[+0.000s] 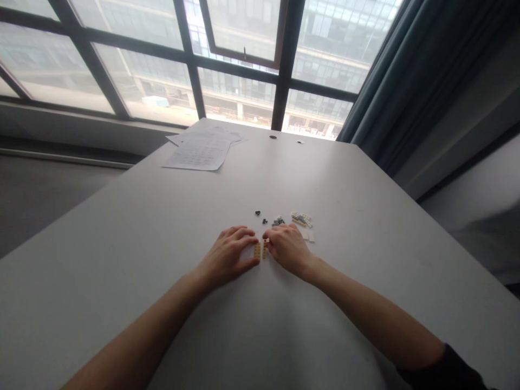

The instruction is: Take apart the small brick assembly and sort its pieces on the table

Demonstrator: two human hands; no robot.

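Between my hands, two yellowish studded building bricks lie side by side on the white table with a narrow gap between them. My left hand (233,249) curls around the left yellow brick (257,251), thumb at its near end and fingers at its far end. The right yellow brick (264,250) looks narrower, and my right hand (287,245) has its fingers closed on it from the right, hiding part of it. Just beyond my right fingers sits a small heap of grey bricks (278,221).
White, grey and yellow bricks (301,219) lie behind my right hand, with flat white pieces (309,235) beside it. Two small dark pieces (257,213) lie farther off. Printed papers (199,149) rest at the white table's (325,184) far left, before a window.
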